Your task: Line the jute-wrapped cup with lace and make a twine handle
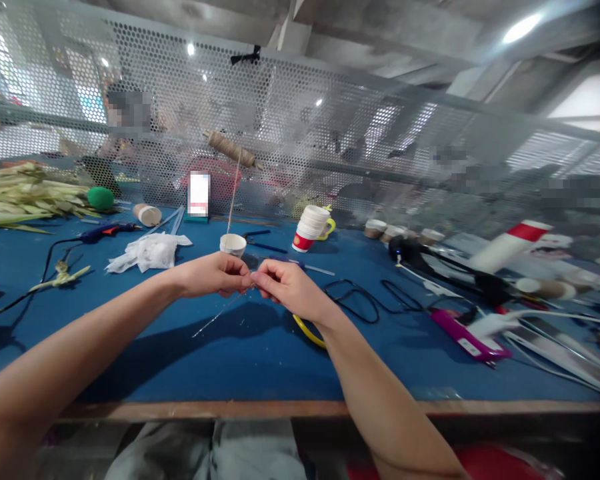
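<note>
Above the blue table, my left hand point(225, 274) and my right hand point(293, 287) meet, both closed in a pinch with fingertips almost touching. A thin shiny strand point(213, 322) trails from the fingertips down to the left; whether it is wire or thread I cannot tell. Just behind my left hand stands a white paper cup point(233, 245). Into or behind this cup runs twine from a spool point(231, 149) mounted on the mesh screen. Under my right wrist a yellow curved handle point(309, 331) partly shows.
White crumpled cloth point(151, 251) and a glue gun point(107, 231) lie left. Stacked paper cups point(311, 227) stand behind my right hand. A purple power strip point(463, 335) with cables lies right. Husks point(25, 193) are piled far left; a phone point(199, 193) stands before the perforated screen.
</note>
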The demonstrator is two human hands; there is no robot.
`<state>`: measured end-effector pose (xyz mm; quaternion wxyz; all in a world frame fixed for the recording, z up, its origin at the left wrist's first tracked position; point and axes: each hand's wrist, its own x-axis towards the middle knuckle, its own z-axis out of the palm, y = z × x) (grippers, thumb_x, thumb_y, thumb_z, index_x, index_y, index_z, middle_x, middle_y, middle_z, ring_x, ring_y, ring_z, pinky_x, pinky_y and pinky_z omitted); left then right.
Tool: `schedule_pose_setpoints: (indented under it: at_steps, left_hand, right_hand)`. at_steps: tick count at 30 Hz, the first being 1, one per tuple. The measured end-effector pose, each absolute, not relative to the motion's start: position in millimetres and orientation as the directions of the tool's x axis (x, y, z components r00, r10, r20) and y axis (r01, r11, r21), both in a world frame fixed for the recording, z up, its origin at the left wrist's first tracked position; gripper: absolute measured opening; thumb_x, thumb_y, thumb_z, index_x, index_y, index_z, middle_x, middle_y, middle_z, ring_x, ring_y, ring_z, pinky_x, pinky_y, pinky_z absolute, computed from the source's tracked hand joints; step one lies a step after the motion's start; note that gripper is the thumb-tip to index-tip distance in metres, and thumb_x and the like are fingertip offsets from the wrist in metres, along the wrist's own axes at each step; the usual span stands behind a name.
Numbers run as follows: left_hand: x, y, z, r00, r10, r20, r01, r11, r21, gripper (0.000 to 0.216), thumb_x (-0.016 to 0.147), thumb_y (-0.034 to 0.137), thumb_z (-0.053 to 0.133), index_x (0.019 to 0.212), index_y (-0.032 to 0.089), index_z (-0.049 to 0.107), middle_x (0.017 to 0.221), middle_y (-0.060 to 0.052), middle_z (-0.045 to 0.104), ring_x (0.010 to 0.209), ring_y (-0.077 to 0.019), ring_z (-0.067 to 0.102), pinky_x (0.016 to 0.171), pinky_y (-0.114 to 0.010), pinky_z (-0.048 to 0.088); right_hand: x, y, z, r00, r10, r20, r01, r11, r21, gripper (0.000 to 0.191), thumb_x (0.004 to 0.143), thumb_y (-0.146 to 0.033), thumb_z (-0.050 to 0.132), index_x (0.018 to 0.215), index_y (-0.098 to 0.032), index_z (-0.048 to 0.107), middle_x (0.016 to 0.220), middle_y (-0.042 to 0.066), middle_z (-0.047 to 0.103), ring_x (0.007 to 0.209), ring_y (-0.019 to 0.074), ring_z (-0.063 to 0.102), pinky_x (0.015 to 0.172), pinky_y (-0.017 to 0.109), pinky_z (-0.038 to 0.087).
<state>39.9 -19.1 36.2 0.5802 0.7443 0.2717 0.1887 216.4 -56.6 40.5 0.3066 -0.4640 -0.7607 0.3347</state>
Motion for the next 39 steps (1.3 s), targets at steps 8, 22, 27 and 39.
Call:
schedule_pose_setpoints:
  at_steps: [8, 22, 27, 39]
  left_hand:
    - [38.0, -17.2, 35.0, 0.815, 0.57, -0.101, 0.116, 0.01, 0.993, 0.028, 0.071, 0.037, 0.063, 0.068, 0.012, 0.051, 0.056, 0.006, 0.045, 0.045, -0.0027, 0.029, 0.045, -0.022, 0.017]
    - [42.5, -20.4, 35.2, 0.751, 0.658, -0.05, 0.164, -0.112, 0.98, 0.023, 0.07, 0.034, 0.061, 0.067, 0.013, 0.051, 0.057, 0.006, 0.044, 0.048, -0.0042, 0.035, 0.047, -0.02, 0.025]
    - [45.2, -22.1, 33.3, 0.722, 0.691, 0.016, 0.206, -0.236, 0.95, 0.021, 0.073, 0.034, 0.055, 0.067, 0.015, 0.049, 0.059, 0.005, 0.044, 0.05, -0.0057, 0.037, 0.048, -0.021, 0.028]
    - [40.5, -18.6, 37.4, 0.767, 0.614, 0.186, 0.313, -0.611, 0.727, 0.022, 0.079, 0.034, 0.047, 0.071, 0.014, 0.049, 0.062, 0.003, 0.043, 0.058, -0.0079, 0.035, 0.053, -0.021, 0.029]
  right_hand:
    - [218.9, -58.5, 42.8, -0.434, 0.883, 0.176, 0.455, 0.384, -0.804, 0.022, 0.082, -0.036, 0.049, 0.07, -0.017, 0.05, 0.058, -0.003, 0.051, 0.05, 0.007, 0.042, 0.047, 0.021, 0.033]
    - [219.6, -57.1, 43.8, -0.392, 0.913, 0.117, 0.499, 0.318, -0.806, 0.023, 0.081, -0.039, 0.051, 0.075, -0.017, 0.051, 0.063, -0.001, 0.055, 0.049, 0.0074, 0.045, 0.043, 0.02, 0.036]
    - [218.3, -54.4, 40.7, -0.366, 0.921, 0.135, 0.548, 0.33, -0.769, 0.036, 0.083, -0.046, 0.044, 0.063, -0.017, 0.048, 0.051, -0.003, 0.047, 0.043, 0.0061, 0.038, 0.043, 0.02, 0.03]
    - [219.8, -57.5, 45.9, -0.42, 0.901, 0.109, 0.502, 0.33, -0.8, 0.037, 0.082, -0.046, 0.048, 0.06, -0.016, 0.047, 0.049, -0.004, 0.048, 0.042, 0.0049, 0.037, 0.043, 0.02, 0.029]
